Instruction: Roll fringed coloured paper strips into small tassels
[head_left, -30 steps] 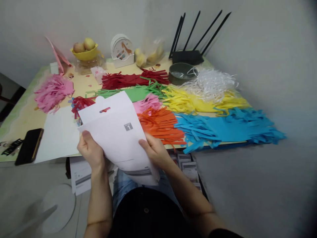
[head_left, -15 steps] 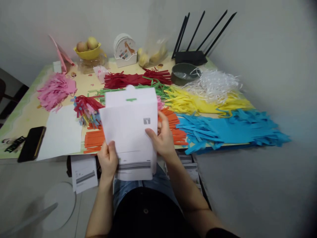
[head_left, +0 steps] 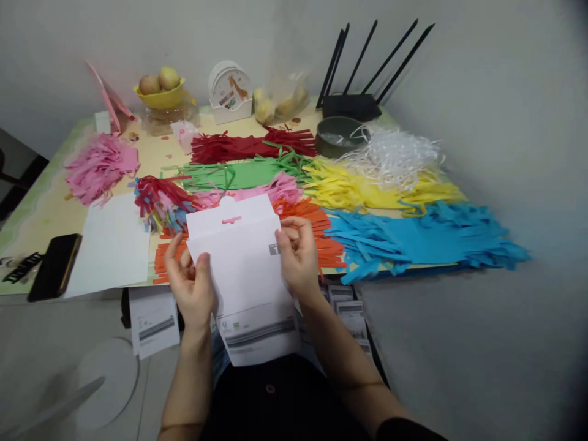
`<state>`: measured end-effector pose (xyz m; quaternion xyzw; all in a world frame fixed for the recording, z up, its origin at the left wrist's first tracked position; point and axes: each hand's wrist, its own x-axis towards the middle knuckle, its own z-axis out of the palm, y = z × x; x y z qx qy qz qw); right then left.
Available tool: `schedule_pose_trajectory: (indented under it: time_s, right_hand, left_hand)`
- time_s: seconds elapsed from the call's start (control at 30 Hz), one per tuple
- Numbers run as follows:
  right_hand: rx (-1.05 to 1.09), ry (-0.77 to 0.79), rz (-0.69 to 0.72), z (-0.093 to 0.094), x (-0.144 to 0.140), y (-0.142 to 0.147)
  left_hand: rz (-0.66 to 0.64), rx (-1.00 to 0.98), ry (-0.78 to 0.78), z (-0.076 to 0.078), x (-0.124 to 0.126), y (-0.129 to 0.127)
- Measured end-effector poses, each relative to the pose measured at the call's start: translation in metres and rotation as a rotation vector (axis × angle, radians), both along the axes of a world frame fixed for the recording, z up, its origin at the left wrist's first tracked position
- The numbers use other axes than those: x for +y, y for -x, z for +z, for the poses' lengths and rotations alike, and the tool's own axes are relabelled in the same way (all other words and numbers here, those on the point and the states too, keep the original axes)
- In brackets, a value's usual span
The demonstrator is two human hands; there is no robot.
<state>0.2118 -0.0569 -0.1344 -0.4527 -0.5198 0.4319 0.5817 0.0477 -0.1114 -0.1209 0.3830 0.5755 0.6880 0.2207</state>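
A white folded cardboard package (head_left: 248,269) with a hang hole in its top tab is held in front of my body, above the table's near edge. Its lower part carries dark stripes and small print. My right hand (head_left: 299,257) pinches its upper right edge, the thumb beside a small grey printed square. At the left edge, my left hand (head_left: 190,285) has its thumb against the card, the other fingers loosely curled beside it. Orange fringed paper (head_left: 316,236) lies just beyond the package, partly hidden by it.
On the table lie blue (head_left: 418,239), yellow (head_left: 367,187), green (head_left: 250,174) and red fringed paper (head_left: 248,149), white shredded strips (head_left: 395,156), a phone (head_left: 55,267) and a white sheet (head_left: 110,245). A router (head_left: 351,106) stands behind. Printed white packages (head_left: 154,321) sit below the table edge.
The package has come down and closer to my body, its top tilting away from the green paper. My left hand has moved up along its edge with fingers loosened; my right hand has shifted slightly.
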Motion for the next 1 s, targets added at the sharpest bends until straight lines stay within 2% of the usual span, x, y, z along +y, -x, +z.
schedule_pose_trajectory:
  time_s: [0.33,0.57,0.77,1.0]
  right_hand:
    - [0.019,0.029,-0.121,0.007,-0.004,0.001]
    - [0.074,0.05,-0.102,0.01,-0.005,-0.001]
    - [0.154,0.128,-0.008,0.016,-0.007,-0.004]
    - [0.128,0.135,0.025,0.017,-0.005,-0.014]
  left_hand:
    - [0.151,-0.123,0.025,0.006,0.005,0.003]
    - [0.084,-0.305,0.028,0.007,0.008,0.01]
    - [0.104,-0.261,0.01,0.006,0.009,0.012]
    - [0.078,-0.248,0.053,0.009,0.005,0.013]
